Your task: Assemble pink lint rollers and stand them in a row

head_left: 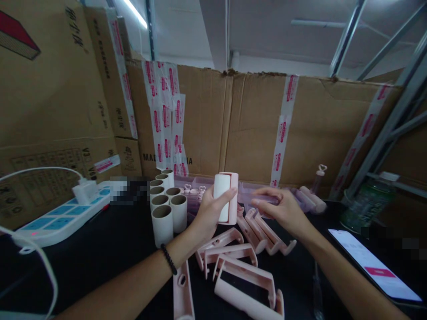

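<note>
My left hand is closed around a white paper roll set in a pink holder, held upright above the table. To its right, my right hand pinches a clear pinkish plastic cover lying flat at the same height. Several pink roller handles lie scattered on the black table under both hands. A cluster of white rolls with cardboard cores stands upright just left of my left hand.
A white power strip with a plugged charger lies at the left. A lit phone rests at the right edge, behind it a green bottle. Taped cardboard boxes wall the back. Clear trays with pink parts sit behind.
</note>
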`<action>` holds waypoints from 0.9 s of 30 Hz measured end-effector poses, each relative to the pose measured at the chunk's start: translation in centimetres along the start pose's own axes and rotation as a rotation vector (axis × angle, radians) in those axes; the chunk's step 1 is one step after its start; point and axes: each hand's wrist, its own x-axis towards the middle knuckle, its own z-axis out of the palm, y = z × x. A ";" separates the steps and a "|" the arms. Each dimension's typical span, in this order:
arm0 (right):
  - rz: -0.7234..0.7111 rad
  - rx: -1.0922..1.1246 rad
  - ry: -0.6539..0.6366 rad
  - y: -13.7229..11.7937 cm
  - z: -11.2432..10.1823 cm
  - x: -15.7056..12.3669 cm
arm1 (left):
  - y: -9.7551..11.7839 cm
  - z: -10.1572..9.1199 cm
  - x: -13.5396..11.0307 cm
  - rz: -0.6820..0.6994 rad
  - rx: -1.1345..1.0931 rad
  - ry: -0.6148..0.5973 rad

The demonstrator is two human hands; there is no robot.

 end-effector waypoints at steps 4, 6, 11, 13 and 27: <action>-0.001 0.199 0.107 -0.2 0.3 0.1 | -0.7 0.0 0.6 0.073 0.093 0.076; -0.021 0.239 0.160 -0.4 0.4 0.1 | -1.1 -0.4 1.0 0.184 0.229 0.123; -0.056 0.266 0.243 -0.6 0.8 0.4 | -1.6 -1.4 1.6 0.459 0.620 0.066; -0.070 0.262 0.253 -0.6 0.9 0.5 | -1.4 -1.5 1.4 0.541 0.754 0.017; -0.196 0.347 0.138 -2.2 2.2 1.0 | -0.2 -1.1 1.4 0.436 0.568 -0.131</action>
